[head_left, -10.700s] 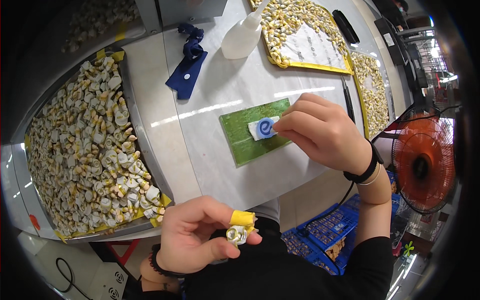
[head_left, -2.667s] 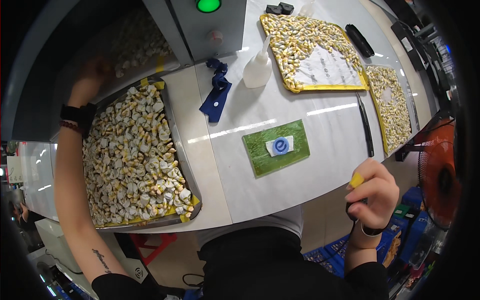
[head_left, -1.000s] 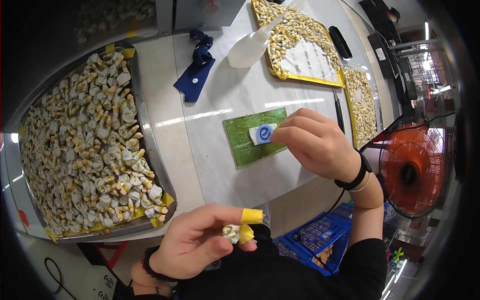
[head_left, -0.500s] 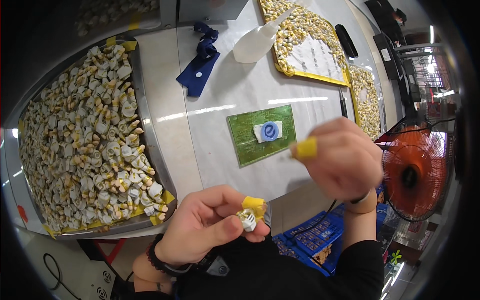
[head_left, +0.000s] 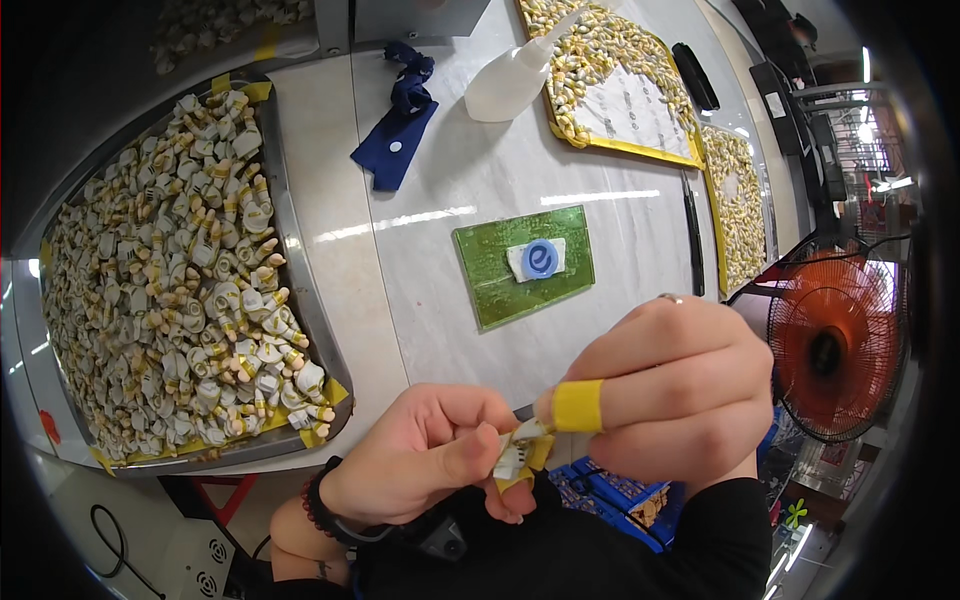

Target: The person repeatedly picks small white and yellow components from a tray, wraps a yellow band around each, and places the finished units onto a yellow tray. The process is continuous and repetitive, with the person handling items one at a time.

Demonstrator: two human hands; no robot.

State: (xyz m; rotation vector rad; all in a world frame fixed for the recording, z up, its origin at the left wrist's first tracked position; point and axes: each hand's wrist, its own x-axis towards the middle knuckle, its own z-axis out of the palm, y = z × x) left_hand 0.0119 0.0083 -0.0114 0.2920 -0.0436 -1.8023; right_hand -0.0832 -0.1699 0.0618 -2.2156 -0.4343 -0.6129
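My left hand (head_left: 415,460) is closed in a pinch, thumb and fingers on a small white figurine (head_left: 510,461) with dark lines and gold trim. My right hand (head_left: 675,390), yellow tape round one finger, pinches a tiny whitish piece (head_left: 527,432) against the figurine's top; its tip is partly hidden by the fingers. Beyond the hands lies a green board (head_left: 490,298). On it sits a white pad (head_left: 515,265) with a round blue cap (head_left: 541,260) holding darker blue paste.
A metal tray (head_left: 300,270) heaped with white-and-gold figurines fills the left. At the back are a squeeze bottle (head_left: 500,90), a dark blue cloth (head_left: 392,150) and a yellow-edged tray (head_left: 630,150) of small pieces. A black pen-like tool (head_left: 692,240) and an orange fan (head_left: 825,345) are at right.
My right hand has come down and left from beside the green board to the figurine, bringing the tiny piece against it. My left hand has shifted slightly and tilted the figurine.
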